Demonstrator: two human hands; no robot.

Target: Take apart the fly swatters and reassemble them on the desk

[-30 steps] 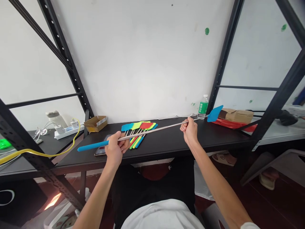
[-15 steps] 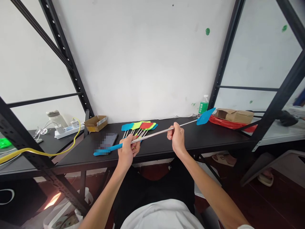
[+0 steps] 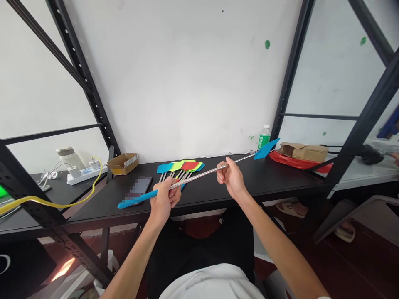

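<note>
Both my hands hold one long blue fly swatter [image 3: 199, 175] with a telescopic metal shaft, slanting up to the right above the black table [image 3: 268, 182]. My left hand [image 3: 163, 200] is closed round the shaft where it meets the blue handle. My right hand [image 3: 230, 177] pinches the shaft further along. The blue head [image 3: 266, 148] hangs in the air near a green-labelled bottle [image 3: 264, 139]. Behind the shaft, a pile of several swatters [image 3: 182, 167] with blue, yellow-green and red heads lies on the table.
A phone [image 3: 139, 187] lies on the table left of my left hand, and a small open cardboard box [image 3: 122, 162] stands at the back left. A brown package on red bags [image 3: 304, 154] sits at the right. Black shelf posts frame both sides. A power strip [image 3: 83, 173] lies far left.
The shaft has got shorter: my hands came closer together and the blue head moved left, away from the brown package. In the last half second little has moved.
</note>
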